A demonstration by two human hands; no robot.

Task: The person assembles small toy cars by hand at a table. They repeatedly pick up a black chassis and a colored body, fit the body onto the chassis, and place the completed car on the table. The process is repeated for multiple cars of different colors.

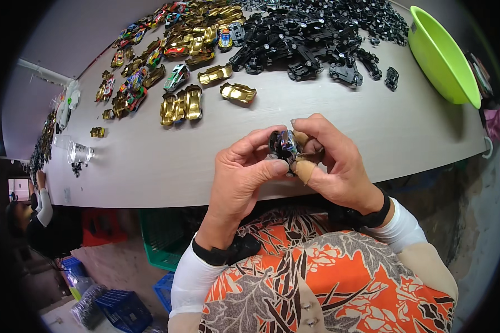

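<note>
A small toy car (286,145) with a multicoloured body and dark underside is pinched between my two hands, above the table's near edge. My left hand (238,175) grips its left side between thumb and fingers. On the other side my right hand (343,164) closes its thumb and fingers on the car; tan coverings wrap some of its digits. My fingers hide part of the car. Beyond my hands lie a gold car body (238,93), a group of gold car bodies (181,105) side by side, and a green-and-white toy car (176,77).
Black car chassis (305,41) are heaped at the far middle and right, beside gold and coloured car bodies (197,39). A lime-green basin (444,61) stands tilted at the right. A clear cup (81,152) sits at the left. Another person (44,216) works farther left.
</note>
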